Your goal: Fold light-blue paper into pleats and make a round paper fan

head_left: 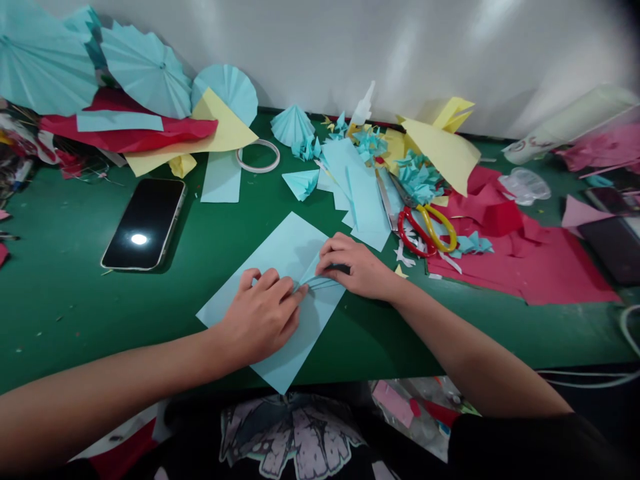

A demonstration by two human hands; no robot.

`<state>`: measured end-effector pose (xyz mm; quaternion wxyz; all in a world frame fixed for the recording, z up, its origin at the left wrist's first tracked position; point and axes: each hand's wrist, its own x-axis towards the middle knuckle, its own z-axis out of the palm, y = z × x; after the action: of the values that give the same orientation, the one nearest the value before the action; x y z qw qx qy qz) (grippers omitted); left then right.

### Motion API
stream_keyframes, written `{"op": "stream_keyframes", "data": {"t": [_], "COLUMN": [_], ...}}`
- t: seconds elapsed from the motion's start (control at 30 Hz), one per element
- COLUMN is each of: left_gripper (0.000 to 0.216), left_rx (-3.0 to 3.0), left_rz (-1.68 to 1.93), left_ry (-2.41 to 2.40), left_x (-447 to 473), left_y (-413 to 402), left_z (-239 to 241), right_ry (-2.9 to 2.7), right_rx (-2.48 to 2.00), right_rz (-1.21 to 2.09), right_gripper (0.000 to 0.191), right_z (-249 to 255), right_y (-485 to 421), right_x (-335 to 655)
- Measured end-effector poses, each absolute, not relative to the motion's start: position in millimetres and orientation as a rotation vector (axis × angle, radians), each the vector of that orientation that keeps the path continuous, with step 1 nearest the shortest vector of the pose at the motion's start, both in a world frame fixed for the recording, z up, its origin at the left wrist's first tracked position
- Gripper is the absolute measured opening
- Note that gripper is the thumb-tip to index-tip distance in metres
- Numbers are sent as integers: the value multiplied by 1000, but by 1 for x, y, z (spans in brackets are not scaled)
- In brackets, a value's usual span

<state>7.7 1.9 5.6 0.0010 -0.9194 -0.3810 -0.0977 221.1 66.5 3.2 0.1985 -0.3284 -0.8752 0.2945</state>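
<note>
A light blue sheet of paper lies turned cornerwise on the green table in front of me. On top of it is a smaller folded piece of blue paper, with narrow creases running toward the right. My left hand rests on the sheet, fingers curled, its fingertips pressing the folded paper's left end. Pinched between thumb and fingers, the other end of that piece is in my right hand. Part of the folded paper is hidden under the fingers.
A phone lies at left. Pleated blue paper fans and a tape roll stand behind. Scissors with red and yellow handles, blue paper strips and red paper are at right, near a glue bottle.
</note>
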Motion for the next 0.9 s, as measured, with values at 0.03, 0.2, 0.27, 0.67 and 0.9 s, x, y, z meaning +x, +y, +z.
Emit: {"op": "stream_keyframes", "data": {"t": [0.03,0.2,0.27,0.67,0.9], "left_gripper": [30,28,27,22,22], "left_rx": [-2896,-2924,-2918,-2783,-2753], "left_rz": [-294,-318,-339,-523,-480], "left_ry": [-1205,-1222,-1206,-1046,-919], "left_x": [8,7,6,9,11], "left_y": [2,4,5,3,2], "left_z": [6,6,6,4,2], "right_ry": [-2478,-2594,-2595,-2577,-2610], "right_rx": [-923,-1004,-1024,-1088,-1119], "right_rz": [829,839,845,941,953], "right_gripper": [15,30,32,36,43], "right_z": [4,6,6,6,8], "right_y": [66,61,60,60,59], "right_x": [221,216,215,213,212]}}
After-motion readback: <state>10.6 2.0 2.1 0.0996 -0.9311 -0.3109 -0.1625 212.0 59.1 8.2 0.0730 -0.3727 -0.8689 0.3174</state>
